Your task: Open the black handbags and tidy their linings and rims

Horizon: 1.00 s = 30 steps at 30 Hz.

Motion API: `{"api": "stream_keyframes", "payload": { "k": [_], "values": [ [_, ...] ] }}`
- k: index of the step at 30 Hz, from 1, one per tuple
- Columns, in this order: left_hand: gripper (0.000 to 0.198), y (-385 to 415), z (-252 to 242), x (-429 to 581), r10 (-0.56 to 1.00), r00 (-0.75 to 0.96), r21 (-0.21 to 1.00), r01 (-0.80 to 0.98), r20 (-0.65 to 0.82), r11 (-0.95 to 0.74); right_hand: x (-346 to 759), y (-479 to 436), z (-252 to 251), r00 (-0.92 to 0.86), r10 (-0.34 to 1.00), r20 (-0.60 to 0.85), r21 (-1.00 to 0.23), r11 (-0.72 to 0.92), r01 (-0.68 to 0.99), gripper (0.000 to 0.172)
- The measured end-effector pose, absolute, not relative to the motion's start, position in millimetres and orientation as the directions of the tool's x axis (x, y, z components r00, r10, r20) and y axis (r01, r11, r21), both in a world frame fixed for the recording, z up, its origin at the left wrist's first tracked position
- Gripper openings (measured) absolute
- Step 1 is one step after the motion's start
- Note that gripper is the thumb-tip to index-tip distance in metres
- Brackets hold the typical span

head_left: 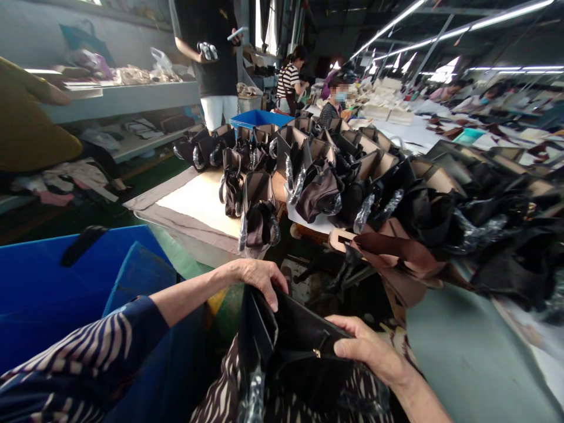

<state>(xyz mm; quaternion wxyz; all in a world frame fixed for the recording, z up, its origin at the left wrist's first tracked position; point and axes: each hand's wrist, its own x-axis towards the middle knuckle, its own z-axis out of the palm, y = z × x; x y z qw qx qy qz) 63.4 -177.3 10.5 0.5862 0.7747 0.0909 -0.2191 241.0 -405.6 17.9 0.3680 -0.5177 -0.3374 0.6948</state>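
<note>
A black handbag (304,329) rests on my lap with its mouth toward me. Clear plastic wraps its handles (256,390), and a small gold-coloured clasp shows on its front. My left hand (263,282) grips the bag's upper edge at the far left corner, thumb and fingers on either side of the panel. On the right, my right hand (365,346) holds the opposite rim, the thumb on the near side and the fingers behind. The bag's lower part fades into dark shadow.
Rows of similar dark handbags (319,194) cover the tables ahead. Brown bag pieces (396,252) lie at the right by a grey-green tabletop (476,352). A blue bin (132,235) stands at my left, another blue crate (259,117) farther off. Several people work nearby.
</note>
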Motion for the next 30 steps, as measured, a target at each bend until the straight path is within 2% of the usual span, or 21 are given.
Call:
{"api": "stream_keyframes", "payload": {
  "k": [3,6,10,17,21,26,30],
  "values": [
    [0.051,-173.9,8.2,64.6,-0.129,0.879,0.868,0.414,-0.460,-0.276,243.2,-403.2,11.9,-0.218,0.844,-0.490,-0.816,-0.532,-0.226,0.051],
    [0.041,-172.0,9.4,65.8,-0.123,0.906,0.887,0.356,-0.404,-0.294,245.8,-399.8,11.0,-0.247,0.836,-0.490,-0.802,-0.543,-0.247,0.052],
    [0.034,-172.7,11.5,66.2,-0.084,0.940,0.894,0.282,-0.330,-0.349,249.0,-396.1,14.6,-0.249,0.839,-0.483,-0.830,-0.529,-0.175,0.054],
    [0.034,-177.3,13.4,66.6,-0.049,0.927,0.870,0.330,-0.372,-0.367,247.2,-398.3,25.6,-0.211,0.872,-0.441,-0.884,-0.463,-0.069,0.064],
    [0.035,-178.4,13.8,67.1,-0.037,0.928,0.866,0.332,-0.371,-0.373,245.2,-398.5,30.1,-0.153,0.884,-0.442,-0.897,-0.435,0.077,0.053],
    [0.037,-179.0,14.6,66.2,-0.017,0.921,0.857,0.354,-0.389,-0.375,239.0,-397.9,28.7,0.060,0.894,-0.445,-0.864,-0.446,0.236,0.047],
    [0.037,-179.8,16.0,66.4,-0.004,0.914,0.845,0.372,-0.405,-0.385,231.7,-398.0,37.0,0.230,0.922,-0.312,-0.762,-0.387,0.519,0.032]
  ]
}}
